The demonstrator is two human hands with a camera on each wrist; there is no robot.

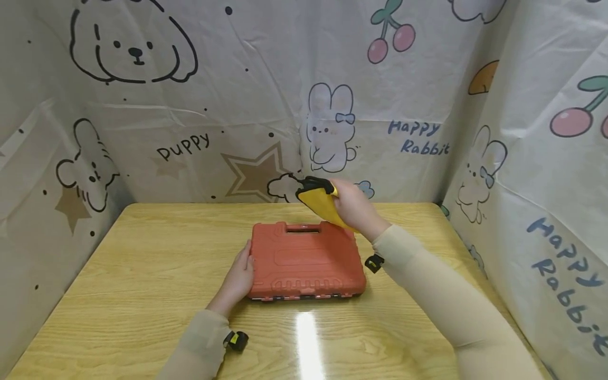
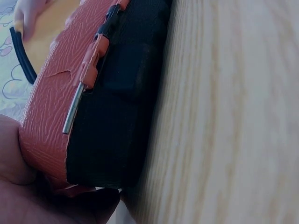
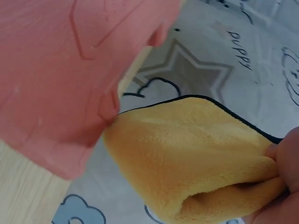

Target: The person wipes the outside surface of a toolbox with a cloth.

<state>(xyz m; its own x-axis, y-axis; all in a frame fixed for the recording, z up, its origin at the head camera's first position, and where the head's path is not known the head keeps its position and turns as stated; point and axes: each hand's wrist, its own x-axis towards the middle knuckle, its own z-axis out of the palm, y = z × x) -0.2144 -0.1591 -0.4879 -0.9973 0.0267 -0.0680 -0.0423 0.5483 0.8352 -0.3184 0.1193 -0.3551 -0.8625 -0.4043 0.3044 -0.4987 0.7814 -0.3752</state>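
A red plastic tool case [image 1: 304, 258] with a black lower half [image 2: 117, 107] lies flat on the wooden table, its handle slot toward the back. My left hand [image 1: 240, 274] holds the case at its left side; in the left wrist view the fingers curl round its corner. In my right hand [image 1: 356, 206] is a yellow cloth [image 3: 187, 154] with dark edging, gripped above the case's back right corner. The cloth hangs folded from the fingers, close to the case's edge. Whether it touches the case I cannot tell.
The wooden table [image 1: 142, 274] extends around the case. Behind it and at both sides hangs a white printed cloth backdrop [image 1: 237, 105] with cartoon animals. A metal hinge pin [image 2: 73, 109] sticks out along the case's front edge.
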